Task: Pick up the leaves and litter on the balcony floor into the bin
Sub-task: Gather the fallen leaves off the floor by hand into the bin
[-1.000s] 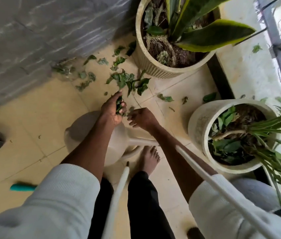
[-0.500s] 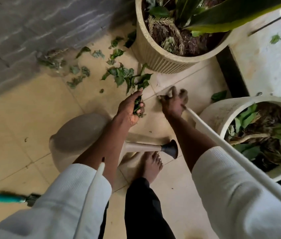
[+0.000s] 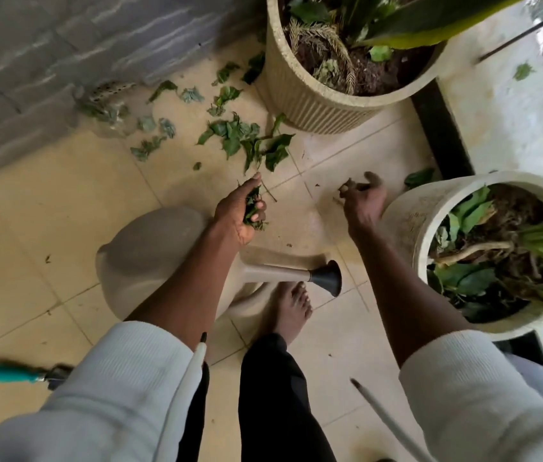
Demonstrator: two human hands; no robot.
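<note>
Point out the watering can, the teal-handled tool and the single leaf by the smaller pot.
watering can (image 3: 150,258), head view, on its rounded body.
teal-handled tool (image 3: 8,373), head view, on the handle.
single leaf (image 3: 418,177), head view, on the blade's middle.

The left hand (image 3: 242,213) grips a bunch of green leaves (image 3: 253,208) above the tiled floor (image 3: 47,201). The right hand (image 3: 363,201) pinches a small brown piece, blurred, just beside the smaller planter (image 3: 403,221). More loose leaves (image 3: 247,138) lie near the big ribbed planter (image 3: 300,105). A beige watering can (image 3: 150,255) lies under the left arm.
</note>
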